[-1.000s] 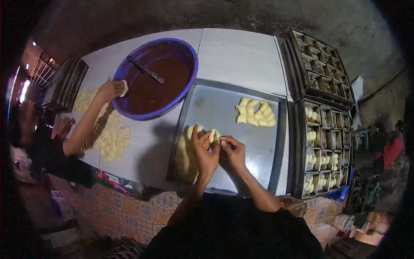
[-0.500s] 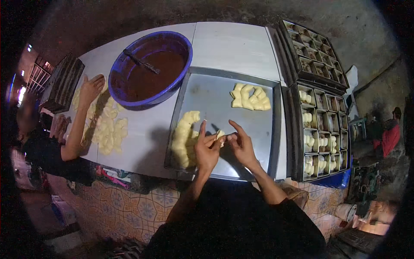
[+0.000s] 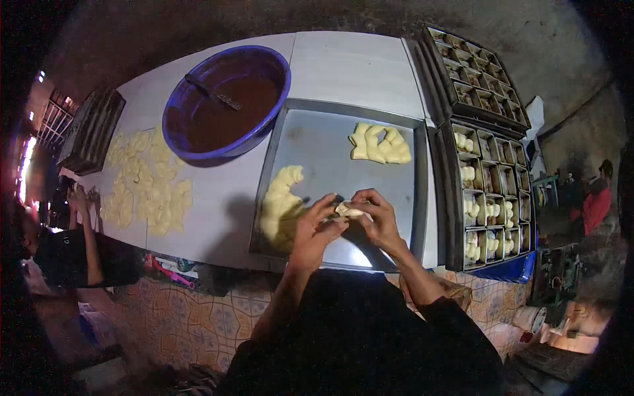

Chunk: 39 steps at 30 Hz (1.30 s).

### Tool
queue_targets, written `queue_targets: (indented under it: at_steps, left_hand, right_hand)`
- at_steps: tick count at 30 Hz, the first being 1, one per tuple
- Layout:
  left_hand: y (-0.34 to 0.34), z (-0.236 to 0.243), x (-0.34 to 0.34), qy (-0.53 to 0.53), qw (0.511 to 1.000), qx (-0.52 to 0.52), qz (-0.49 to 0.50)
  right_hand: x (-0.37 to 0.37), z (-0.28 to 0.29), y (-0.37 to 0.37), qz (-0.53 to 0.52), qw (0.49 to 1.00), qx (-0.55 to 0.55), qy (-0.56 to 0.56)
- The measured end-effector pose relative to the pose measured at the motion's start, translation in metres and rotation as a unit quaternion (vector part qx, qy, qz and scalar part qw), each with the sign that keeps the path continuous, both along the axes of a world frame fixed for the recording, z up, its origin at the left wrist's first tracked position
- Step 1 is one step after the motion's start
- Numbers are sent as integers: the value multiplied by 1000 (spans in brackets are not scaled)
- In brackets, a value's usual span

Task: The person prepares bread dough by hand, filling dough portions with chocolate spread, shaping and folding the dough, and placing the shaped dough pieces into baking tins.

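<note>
Between my two hands is a small pale piece of dough (image 3: 348, 210), held over a shallow metal tray (image 3: 323, 142). My left hand (image 3: 316, 232) has its fingers curled against the dough's left side. My right hand (image 3: 380, 221) pinches the right side with thumb and fingers. What lies inside the folded piece is hard to make out. A cluster of yellow dough pieces (image 3: 281, 204) lies along the tray's left side, beside my left hand. Another dough cluster (image 3: 389, 145) sits in the far right corner.
A blue basin (image 3: 218, 156) of brown filling, with a dark utensil (image 3: 211, 90) in it, stands far left of the tray. Flattened dough pieces (image 3: 158, 191) cover the table's left. Sectioned baking moulds (image 3: 489, 168), some holding dough, stand right. Dark stacked moulds (image 3: 92, 129) and a co-worker (image 3: 76, 244) are left.
My hands have come together around the dough piece, the right fingers closing on it. The co-worker's arm has drawn back from the flattened dough. The view has shifted slightly.
</note>
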State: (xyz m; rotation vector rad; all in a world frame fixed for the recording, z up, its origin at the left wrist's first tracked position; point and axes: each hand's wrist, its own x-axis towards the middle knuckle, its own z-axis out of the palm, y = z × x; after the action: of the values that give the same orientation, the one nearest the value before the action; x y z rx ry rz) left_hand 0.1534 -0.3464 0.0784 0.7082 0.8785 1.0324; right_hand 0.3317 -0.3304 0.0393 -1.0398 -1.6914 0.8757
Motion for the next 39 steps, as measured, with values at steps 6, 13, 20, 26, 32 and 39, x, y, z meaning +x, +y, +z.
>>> queue_targets:
  at_steps: [6,13,20,26,32,39]
  left_hand:
    - [0,-18,1,67,989,135,-5]
    - [-3,-25,3,64,982,163,70]
    - [-6,-42,3,112,992,58,13]
    - [-1,-54,-5,166,948,265,60]
    - [5,-56,-23,68,960,213,170]
    - [-4,-98,-80,427,846,238,214]
  right_hand:
    - [-6,26,-2,41,979,-131,150]
    - [-9,20,-10,-7,974,-158,165]
    - [-13,17,-15,5,989,-146,18]
    - [-11,-13,4,107,916,-375,93]
    - [-20,-42,18,90,970,-225,-4]
    - [-20,-69,35,-41,984,44,-166]
